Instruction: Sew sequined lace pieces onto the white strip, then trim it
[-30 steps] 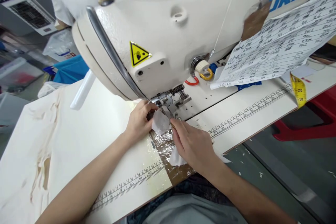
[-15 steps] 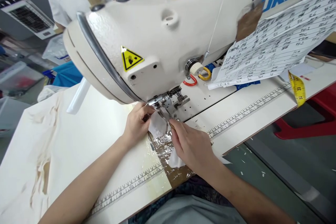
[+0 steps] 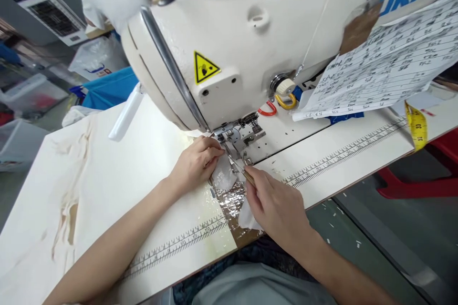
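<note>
Now the right hand (image 3: 276, 200) shows more of the slim tool (image 3: 248, 177) it grips, and the left hand (image 3: 196, 159) has shifted its fingertips over the upper edge of the white cloth (image 3: 224, 176), though whether they pinch it I can't tell. So the cloth lies between the two hands, just in front of the stitching parts of the sewing machine (image 3: 229, 28), open to the tool's thin end angling in beside it
</note>
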`<state>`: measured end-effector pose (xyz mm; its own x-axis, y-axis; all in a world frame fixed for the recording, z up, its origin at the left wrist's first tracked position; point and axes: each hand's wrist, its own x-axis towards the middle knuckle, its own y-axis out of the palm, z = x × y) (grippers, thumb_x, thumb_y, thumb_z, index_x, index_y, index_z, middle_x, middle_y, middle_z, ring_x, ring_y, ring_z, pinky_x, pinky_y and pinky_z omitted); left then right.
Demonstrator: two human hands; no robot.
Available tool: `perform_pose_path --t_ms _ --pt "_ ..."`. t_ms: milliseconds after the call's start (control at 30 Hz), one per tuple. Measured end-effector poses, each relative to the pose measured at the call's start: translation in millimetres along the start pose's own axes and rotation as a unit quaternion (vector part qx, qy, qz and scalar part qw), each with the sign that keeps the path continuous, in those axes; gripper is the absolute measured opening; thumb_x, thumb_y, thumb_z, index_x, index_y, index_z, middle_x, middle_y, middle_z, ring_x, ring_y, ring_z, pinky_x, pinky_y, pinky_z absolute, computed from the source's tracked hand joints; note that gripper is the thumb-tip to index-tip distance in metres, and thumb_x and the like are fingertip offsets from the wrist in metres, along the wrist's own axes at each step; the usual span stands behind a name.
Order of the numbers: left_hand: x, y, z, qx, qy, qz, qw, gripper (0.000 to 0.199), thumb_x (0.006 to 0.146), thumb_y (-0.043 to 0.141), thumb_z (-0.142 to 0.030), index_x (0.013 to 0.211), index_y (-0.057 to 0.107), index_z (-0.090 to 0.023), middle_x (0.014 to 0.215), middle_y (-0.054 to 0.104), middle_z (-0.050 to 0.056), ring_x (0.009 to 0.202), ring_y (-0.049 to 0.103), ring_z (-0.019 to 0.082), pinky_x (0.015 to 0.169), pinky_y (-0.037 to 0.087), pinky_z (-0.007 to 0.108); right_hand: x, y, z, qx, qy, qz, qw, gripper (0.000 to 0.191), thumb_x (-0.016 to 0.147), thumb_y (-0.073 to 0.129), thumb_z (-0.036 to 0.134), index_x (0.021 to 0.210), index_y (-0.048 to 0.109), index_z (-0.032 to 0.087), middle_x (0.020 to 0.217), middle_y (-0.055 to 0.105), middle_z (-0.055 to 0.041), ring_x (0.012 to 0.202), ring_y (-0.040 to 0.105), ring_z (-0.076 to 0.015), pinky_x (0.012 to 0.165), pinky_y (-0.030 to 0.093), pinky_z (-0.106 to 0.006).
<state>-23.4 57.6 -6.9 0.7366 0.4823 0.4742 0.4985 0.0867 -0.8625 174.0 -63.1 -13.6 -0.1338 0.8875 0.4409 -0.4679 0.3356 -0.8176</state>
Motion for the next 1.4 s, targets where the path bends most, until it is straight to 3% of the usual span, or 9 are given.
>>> perform_pose_path --t_ms 100,200,367,633,833,1033,1133,1233,1400 --pt "-1.7 -5.4 -10.4 0.023 -0.01 0.048 0.999 0.027 0.096 0.041 -0.009 0.102 0.067 -0.013 0.104 0.064 0.012 0.094 0.06 0.021 0.079 0.059 0.038 -21.6 -23.1 -1.2 0.139 0.044 0.072 0.987 0.012 0.098 0.042 0.017 0.099 0.054 0.018 0.061 0.063 0.0035 0.045 0.059 -0.0119 0.043 0.039 -0.023" --pt "-3.6 -4.9 -24.2 0.086 -0.031 0.08 0.993 0.036 0.094 0.034 -0.004 0.11 0.066 -0.009 0.109 0.062 0.015 0.096 0.055 0.024 0.08 0.058 0.041 -47.4 -43.7 -2.1 0.226 0.051 0.144 0.962 0.013 0.1 0.04 0.017 0.103 0.051 0.022 0.06 0.059 0.0072 0.044 0.057 -0.0105 0.047 0.043 -0.021" --pt "-4.2 4.5 -42.6 0.152 -0.077 0.105 0.98 0.035 0.092 0.036 -0.002 0.113 0.064 -0.004 0.118 0.062 0.018 0.103 0.052 0.027 0.081 0.057 0.039 -74.6 -52.0 -3.5 0.24 0.011 0.126 0.963 0.026 0.097 0.039 0.012 0.117 0.049 0.025 0.088 0.071 0.0 0.067 0.069 -0.0122 0.061 0.051 -0.02" --pt "-11.4 4.0 -59.8 0.164 -0.096 0.13 0.973 0.042 0.092 0.036 -0.004 0.131 0.053 -0.001 0.133 0.059 0.019 0.12 0.052 0.029 0.096 0.052 0.042 -82.3 -48.5 -8.6 0.234 0.016 0.118 0.965 0.031 0.095 0.043 0.012 0.119 0.055 0.027 0.079 0.07 0.001 0.061 0.067 -0.0137 0.055 0.051 -0.021" --pt "-14.3 5.1 -59.2 0.151 -0.088 0.119 0.977 0.043 0.092 0.038 -0.007 0.13 0.055 -0.001 0.134 0.059 0.02 0.119 0.055 0.03 0.094 0.052 0.042 -85.2 -49.9 -8.7 0.228 0.055 0.158 0.959 0.026 0.097 0.042 0.017 0.115 0.06 0.023 0.051 0.05 0.0079 0.037 0.048 -0.0123 0.049 0.047 -0.023" --pt "-17.1 4.1 -54.4 0.089 -0.125 0.088 0.984 0.041 0.096 0.037 -0.012 0.131 0.057 -0.005 0.135 0.061 0.016 0.128 0.052 0.028 0.103 0.049 0.046 -84.6 -43.2 -10.0 0.291 0.147 0.156 0.933 0.024 0.098 0.045 0.03 0.107 0.066 0.023 0.068 0.065 -0.0003 0.051 0.055 -0.0136 0.047 0.041 -0.023" --pt "-17.6 3.6 -46.7 0.057 -0.134 0.084 0.986 0.041 0.095 0.038 -0.012 0.13 0.059 -0.007 0.135 0.061 0.014 0.13 0.052 0.027 0.106 0.048 0.048 -81.5 -39.1 -9.7 0.344 0.245 0.137 0.896 0.025 0.097 0.05 0.039 0.102 0.068 0.023 0.061 0.055 0.0026 0.049 0.045 -0.012 0.046 0.037 -0.022" --pt "-17.1 2.6 -39.5 0.042 -0.13 0.086 0.987 0.043 0.093 0.038 -0.01 0.13 0.059 -0.008 0.137 0.061 0.013 0.131 0.052 0.027 0.109 0.047 0.05 -75.9 -35.4 -5.6 0.439 0.335 0.102 0.827 0.026 0.092 0.06 0.046 0.095 0.07 0.023 0.067 0.054 0.0014 0.056 0.045 -0.0118 0.051 0.039 -0.021" --pt "-18.4 1.2 -35.8 0.057 -0.102 0.096 0.989 0.045 0.093 0.035 -0.009 0.132 0.056 -0.005 0.138 0.059 0.016 0.132 0.052 0.026 0.11 0.046 0.048 -70.6 -27.6 16.4 0.623 0.472 0.094 0.616 0.039 0.074 0.077 0.053 0.097 0.072 0.022 0.076 0.062 -0.001 0.064 0.056 -0.0133 0.057 0.047 -0.022"
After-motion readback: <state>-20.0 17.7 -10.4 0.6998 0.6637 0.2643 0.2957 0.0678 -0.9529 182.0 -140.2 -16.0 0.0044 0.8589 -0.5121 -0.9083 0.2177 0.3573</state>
